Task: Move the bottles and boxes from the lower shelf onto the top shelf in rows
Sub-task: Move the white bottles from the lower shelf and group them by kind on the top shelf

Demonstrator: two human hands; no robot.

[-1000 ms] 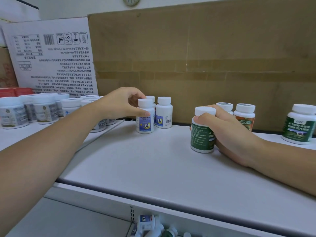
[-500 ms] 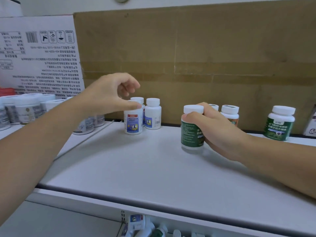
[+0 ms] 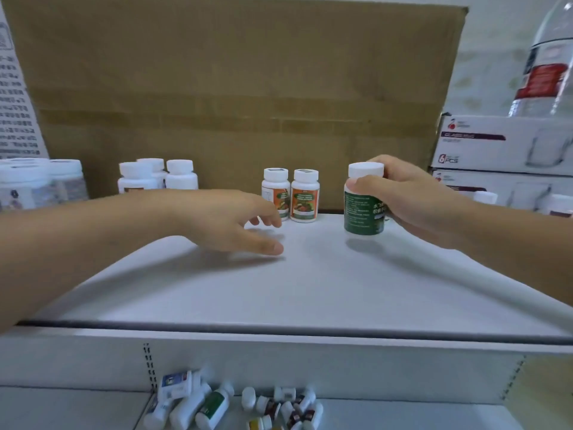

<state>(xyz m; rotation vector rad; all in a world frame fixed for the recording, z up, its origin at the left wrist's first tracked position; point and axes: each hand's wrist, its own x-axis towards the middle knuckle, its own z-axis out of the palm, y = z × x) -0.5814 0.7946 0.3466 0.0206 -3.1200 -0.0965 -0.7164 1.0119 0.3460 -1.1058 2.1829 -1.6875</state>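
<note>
Bottle (image 3: 361,212), green, upright, gripped by right hand (image 3: 415,197) far right over shelf (image 3: 310,290); left hand (image 3: 223,221) loose, holding nothing, near orange bottles (image 3: 305,197).

On white top shelf (image 3: 310,290): two orange-label bottles (image 3: 305,193) upright, side by side at back; three white-capped bottles (image 3: 181,178) clustered upright at back left. On lower shelf (image 3: 77,408): heap of small bottles (image 3: 214,405), most lying on sides.

The white box (image 3: 502,147) reads "6 PCS".
</note>
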